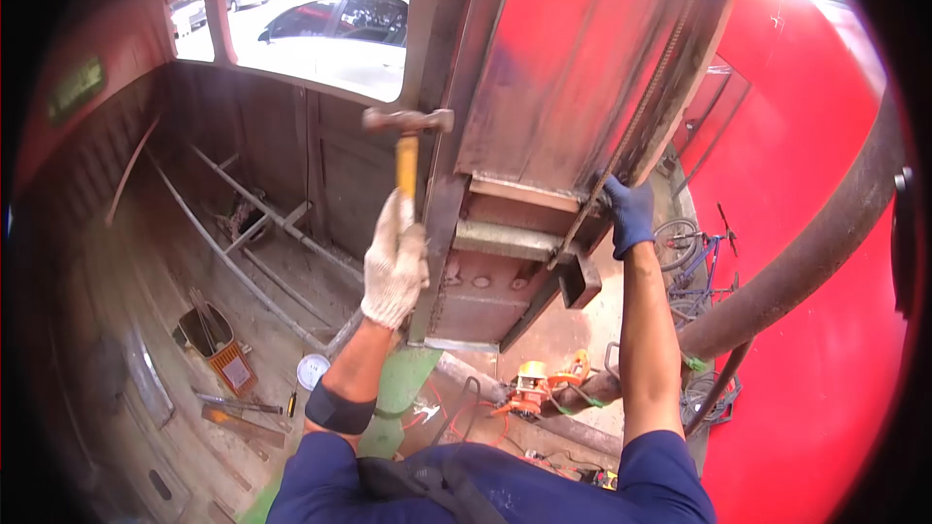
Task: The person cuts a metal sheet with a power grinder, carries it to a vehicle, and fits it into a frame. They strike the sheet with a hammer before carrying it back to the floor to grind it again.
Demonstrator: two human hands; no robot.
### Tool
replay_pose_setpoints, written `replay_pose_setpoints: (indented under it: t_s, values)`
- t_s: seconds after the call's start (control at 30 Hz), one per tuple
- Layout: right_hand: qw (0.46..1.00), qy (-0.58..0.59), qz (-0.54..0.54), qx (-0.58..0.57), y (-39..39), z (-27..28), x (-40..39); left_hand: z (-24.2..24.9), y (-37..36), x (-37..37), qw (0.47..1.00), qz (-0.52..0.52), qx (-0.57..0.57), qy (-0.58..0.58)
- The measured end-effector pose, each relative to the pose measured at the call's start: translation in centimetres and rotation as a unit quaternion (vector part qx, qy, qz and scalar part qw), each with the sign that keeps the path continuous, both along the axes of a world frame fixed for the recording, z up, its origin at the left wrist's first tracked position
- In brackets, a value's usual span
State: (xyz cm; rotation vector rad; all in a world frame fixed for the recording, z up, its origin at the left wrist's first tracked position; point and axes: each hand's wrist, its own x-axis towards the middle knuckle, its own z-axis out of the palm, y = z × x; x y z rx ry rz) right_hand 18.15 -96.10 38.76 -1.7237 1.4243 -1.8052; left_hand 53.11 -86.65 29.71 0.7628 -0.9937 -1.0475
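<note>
My left hand [394, 272], in a white knit glove, is closed around the yellow handle of a hammer [407, 160]. The hammer stands upright, its rusty metal head level with the panel's edge. My right hand [629, 213], in a blue glove, closes on a long ribbed metal rod [582, 221] that runs slantwise along the right side of a metal panel [558, 87]. Part of its fingers is hidden behind the rod and the frame. Below the panel's lower edge are a crossbar [510, 240] and the open end of a square tube [580, 281].
On the left, metal bars [238, 196] cross the ribbed floor, with an orange-labelled box [229, 369] and a white lid [313, 371]. A thick curved pipe [786, 296] passes on the right. Below lie an orange tool [531, 383] and cables; bicycles [694, 252] stand by the red wall.
</note>
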Motion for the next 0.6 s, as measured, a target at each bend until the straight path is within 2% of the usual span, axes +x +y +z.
replay_pose_setpoints:
  t_s: [0.03,0.07,0.1,0.17,0.23,0.3,0.4,0.43,0.5,0.57,0.6]
  values:
    - [1.000,-0.010,-0.005,-0.002,0.0,-0.1,0.2,0.1,0.0,0.2,0.999,0.041,-0.022,0.001]
    - [0.998,-0.050,-0.005,0.037,0.2,-0.1,0.4,0.8,0.2,0.3,0.996,0.072,-0.007,0.056]
    - [0.998,-0.051,-0.007,0.027,0.2,0.0,0.5,1.2,0.1,0.4,0.991,0.084,-0.004,0.106]
    - [0.999,-0.038,0.021,-0.009,0.2,-0.2,0.5,2.0,-0.2,-0.1,0.992,0.099,-0.011,0.073]
    - [0.999,-0.034,0.014,-0.014,0.2,0.2,0.7,1.0,-1.2,-0.2,0.997,-0.004,-0.027,-0.069]
    - [0.997,-0.064,0.029,0.025,0.8,0.3,1.0,1.1,-1.2,0.2,0.996,-0.010,-0.038,-0.077]
    - [0.997,-0.066,0.042,-0.017,-0.5,-1.2,0.2,3.9,-0.2,0.9,0.995,0.090,-0.043,0.005]
    - [0.996,-0.069,0.045,-0.027,-0.7,-1.1,0.1,4.9,-0.3,1.1,0.990,0.114,-0.080,0.025]
    - [0.997,-0.070,0.035,-0.027,-0.8,-1.1,0.0,7.3,-0.9,0.6,0.979,0.151,-0.061,0.119]
    - [0.997,-0.065,0.035,0.015,-0.4,-0.9,-0.2,8.8,-1.6,-0.7,0.985,0.131,-0.088,0.063]
    - [0.997,-0.064,0.029,0.024,-0.7,-1.2,-0.4,9.5,-1.7,-1.0,0.991,0.100,-0.089,-0.024]
